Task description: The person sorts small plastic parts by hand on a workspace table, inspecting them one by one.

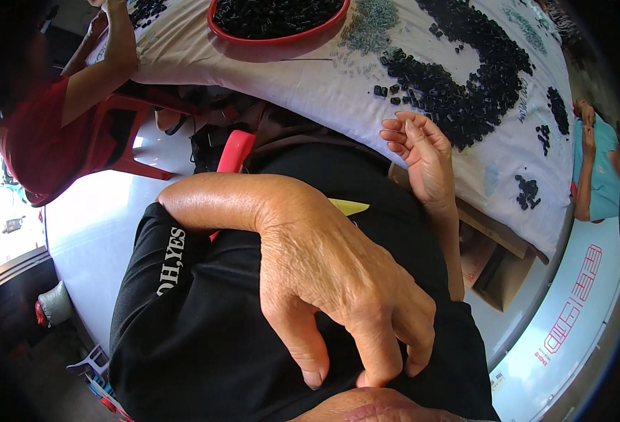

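Observation:
My left hand [341, 271] is raised close in front, its back showing, with nothing in it. Its fingers are bent downward and apart, the tips near the lower edge. My right hand [428, 158] is at the near table edge, palm turned up and inward. Its fingers are loosely curled, and nothing shows between them. Just beyond it lies a long curved heap of small black pieces [496, 77], apart from the fingers. A pile of small clear pieces [370, 24] lies farther back, left of the black heap, on the white cloth [303, 84].
A red basin [280, 40] full of black pieces stands on the table. Smaller black clusters [527, 192] lie at the right. A person in red [50, 133] sits at the left; another in light blue [602, 169] is at the right. A cardboard box [510, 278] is under the table.

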`<move>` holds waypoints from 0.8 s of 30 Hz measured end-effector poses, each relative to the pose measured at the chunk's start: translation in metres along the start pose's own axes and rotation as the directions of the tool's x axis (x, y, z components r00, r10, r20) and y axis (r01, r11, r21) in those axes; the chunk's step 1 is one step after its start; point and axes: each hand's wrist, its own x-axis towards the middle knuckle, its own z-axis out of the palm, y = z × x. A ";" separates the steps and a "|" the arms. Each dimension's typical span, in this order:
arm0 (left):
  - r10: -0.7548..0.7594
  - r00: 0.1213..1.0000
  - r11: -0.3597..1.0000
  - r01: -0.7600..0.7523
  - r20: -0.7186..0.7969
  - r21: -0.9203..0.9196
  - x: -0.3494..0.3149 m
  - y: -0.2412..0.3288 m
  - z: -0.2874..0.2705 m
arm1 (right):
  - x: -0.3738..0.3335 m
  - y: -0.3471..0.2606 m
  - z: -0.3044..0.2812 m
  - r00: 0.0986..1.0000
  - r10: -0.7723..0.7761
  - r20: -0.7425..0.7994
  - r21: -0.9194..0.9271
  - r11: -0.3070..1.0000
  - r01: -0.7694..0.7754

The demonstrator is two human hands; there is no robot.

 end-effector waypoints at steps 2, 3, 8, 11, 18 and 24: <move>0.054 0.998 0.998 -0.055 0.013 0.020 -0.005 -0.001 0.000 | 0.000 0.001 -0.001 1.000 0.000 0.000 0.001 1.000 0.000; 0.055 0.998 0.998 -0.055 0.014 0.017 -0.009 -0.001 -0.002 | 0.000 0.003 -0.001 1.000 0.002 -0.002 0.007 1.000 -0.002; 0.031 0.997 0.999 -0.033 -0.072 -0.030 -0.029 -0.002 -0.016 | 0.002 0.002 0.000 1.000 0.016 -0.008 0.009 1.000 -0.016; -0.020 0.993 0.996 0.010 -0.117 -0.088 -0.043 0.006 -0.020 | 0.002 0.002 -0.001 1.000 0.022 -0.013 -0.017 1.000 -0.022; -0.257 0.929 0.916 0.322 -0.266 0.240 -0.043 0.005 -0.017 | 0.002 0.003 0.000 1.000 0.016 0.012 -0.028 0.999 -0.016; -0.473 0.871 0.839 0.491 -0.133 0.234 -0.057 0.000 -0.013 | 0.001 0.001 0.001 1.000 0.020 0.002 -0.031 0.999 -0.020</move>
